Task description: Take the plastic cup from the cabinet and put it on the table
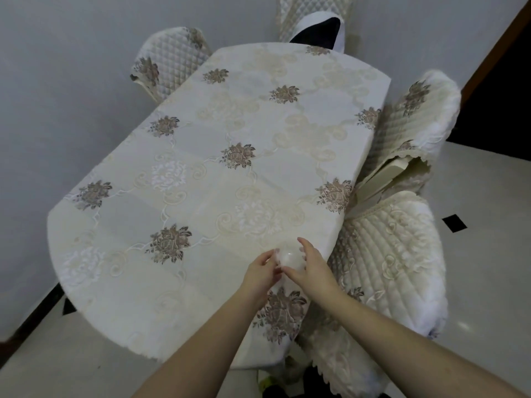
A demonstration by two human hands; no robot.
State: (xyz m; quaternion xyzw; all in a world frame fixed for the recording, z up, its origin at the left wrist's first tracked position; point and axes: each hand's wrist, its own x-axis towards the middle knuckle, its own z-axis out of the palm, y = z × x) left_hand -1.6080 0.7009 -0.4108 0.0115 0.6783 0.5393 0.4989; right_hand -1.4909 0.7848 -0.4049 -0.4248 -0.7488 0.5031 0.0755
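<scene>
Pale walls and a light floor surround an oval table [201,173] draped in a cream cloth patterned with brown flower clusters, with quilted, cream-covered chairs [402,254] pushed in along its sides. Near the table's closest edge, the clear plastic cup [290,259] sits between both hands. The left hand [263,271] and right hand [311,267] each curl their fingers around its sides, holding it together.
</scene>
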